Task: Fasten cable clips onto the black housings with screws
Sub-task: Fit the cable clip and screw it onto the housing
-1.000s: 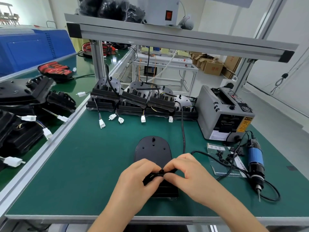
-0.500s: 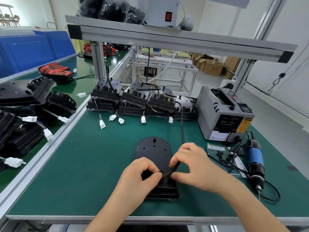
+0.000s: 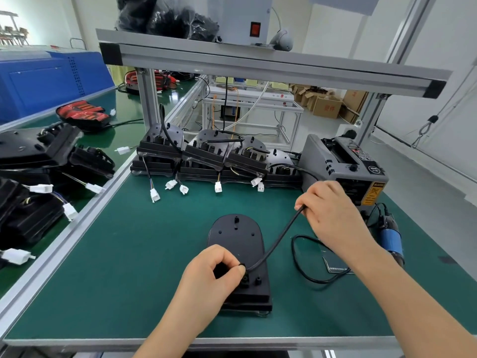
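Note:
A black housing (image 3: 238, 241) lies flat on the green mat in front of me. My left hand (image 3: 214, 277) rests on its near half and pinches a small black cable clip (image 3: 241, 266) where the black cable (image 3: 277, 240) meets the housing. My right hand (image 3: 333, 215) grips that cable farther along, up and to the right, so the cable runs taut between both hands. An electric screwdriver (image 3: 391, 239) with a blue band lies on the mat at the right, partly hidden by my right arm.
A row of black housings (image 3: 206, 156) with white connectors lines the back of the mat. A grey tape dispenser (image 3: 346, 166) stands at the back right. More housings (image 3: 38, 161) pile on the left bench. A dark card (image 3: 335, 263) lies under a cable loop.
My right hand has slid along the cable, away from my left hand, up and to the right. The cable now stretches out. My left hand stays at the clip on the housing.

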Tool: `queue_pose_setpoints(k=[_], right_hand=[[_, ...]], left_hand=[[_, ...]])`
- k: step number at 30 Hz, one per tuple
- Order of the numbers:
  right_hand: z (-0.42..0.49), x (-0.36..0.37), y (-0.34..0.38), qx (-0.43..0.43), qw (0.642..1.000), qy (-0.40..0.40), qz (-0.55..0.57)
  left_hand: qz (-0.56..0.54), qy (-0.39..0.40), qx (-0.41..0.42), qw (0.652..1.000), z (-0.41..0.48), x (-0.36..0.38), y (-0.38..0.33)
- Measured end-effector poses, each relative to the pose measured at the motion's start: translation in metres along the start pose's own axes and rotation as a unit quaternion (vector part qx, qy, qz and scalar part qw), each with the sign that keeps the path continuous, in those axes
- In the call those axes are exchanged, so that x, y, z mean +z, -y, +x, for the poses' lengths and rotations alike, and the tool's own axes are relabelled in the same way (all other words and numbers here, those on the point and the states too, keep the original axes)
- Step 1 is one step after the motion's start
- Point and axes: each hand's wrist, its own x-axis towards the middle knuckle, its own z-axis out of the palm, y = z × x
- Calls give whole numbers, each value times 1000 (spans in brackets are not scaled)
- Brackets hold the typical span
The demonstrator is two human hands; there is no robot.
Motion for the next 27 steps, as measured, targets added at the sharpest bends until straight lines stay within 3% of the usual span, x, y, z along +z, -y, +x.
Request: queue_pose_setpoints(k=[3,6,11,14,16,19,27], right_hand=[[-1,-12,1,-4,999,-29,29],[-8,-19,-3,11,998,13,62],[-32,-13,-7,38,961,266,72],[-48,-13,7,55,921,358,145],[-56,-12,25,62,913,339,219],[-61,-9,63,37,927,242,285],[-69,11,97,60,946,72,309]], left_hand=[[-1,0,-8,1000,-1,-1,0],[1,5,-15,1000,-2,-1,-1],[15,17,-10,1000,0,-2,-3],[34,29,10,999,1,-3,-3],[40,36,18,998,2,-3,-3],[44,37,21,998,4,-3,-5],[42,35,17,998,6,-2,-5]])
